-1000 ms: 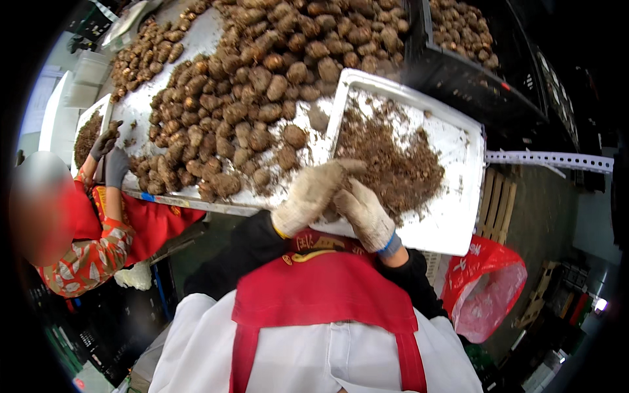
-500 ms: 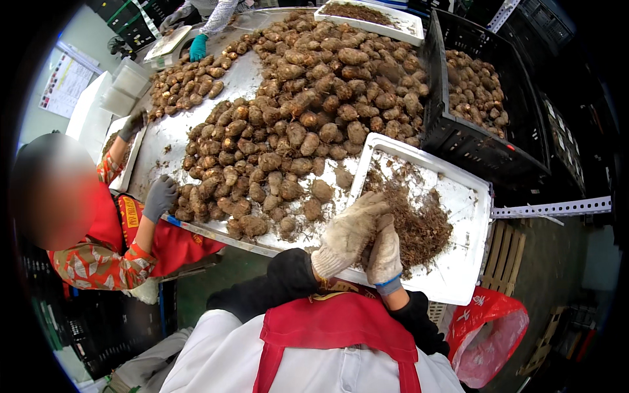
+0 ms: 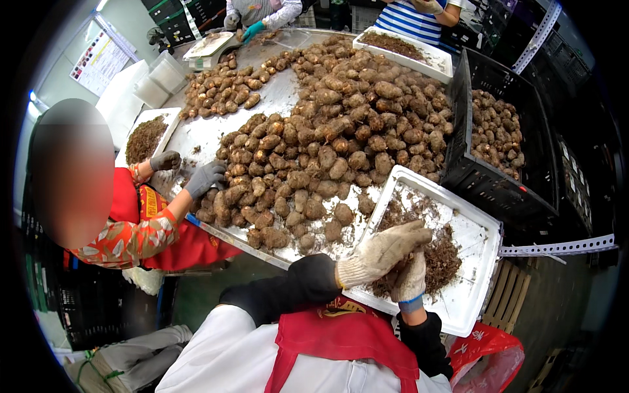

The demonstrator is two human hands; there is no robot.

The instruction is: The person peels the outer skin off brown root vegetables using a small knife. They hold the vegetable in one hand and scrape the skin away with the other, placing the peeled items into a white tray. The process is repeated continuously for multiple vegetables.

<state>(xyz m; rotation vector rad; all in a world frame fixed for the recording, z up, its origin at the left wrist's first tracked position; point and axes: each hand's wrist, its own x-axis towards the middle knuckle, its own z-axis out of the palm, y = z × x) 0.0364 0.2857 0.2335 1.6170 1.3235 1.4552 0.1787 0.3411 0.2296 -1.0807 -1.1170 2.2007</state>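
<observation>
at the bottom of my frame the wearer's red cloth apron [image 3: 347, 340] covers the front of a white garment [image 3: 223, 357], and a red plastic bag [image 3: 488, 357] gapes at the lower right. just above the apron i see the left hand [image 3: 382, 252], in a soiled cream knitted glove, pressed against the right hand [image 3: 411, 278], gloved alike with a blue cuff edge. the two are together, the left laid over the right with its fingers stretched out; i cannot tell whether anything is held between them. they hang over a shallow white rectangular tray [image 3: 477, 252] right of centre, where loose brown fibrous scraps [image 3: 444, 262] lie scattered.

beyond the tray, a broad heap of brown hairy oval tubers [image 3: 367, 124] fills the middle of my view on a pale metal table [image 3: 282, 92]. at the right, a black slatted plastic crate [image 3: 498, 183] holds more tubers. on the left i make out a co-worker's grey-gloved hand [image 3: 206, 178] at the heap's edge, near a second white tray [image 3: 171, 124] of scraps. farther up, a smaller tuber pile [image 3: 223, 88] sits upper left, a teal glove [image 3: 253, 31] behind it, and a third white tray [image 3: 432, 71] stands upper right before a person in blue-and-white stripes [image 3: 409, 23].
</observation>
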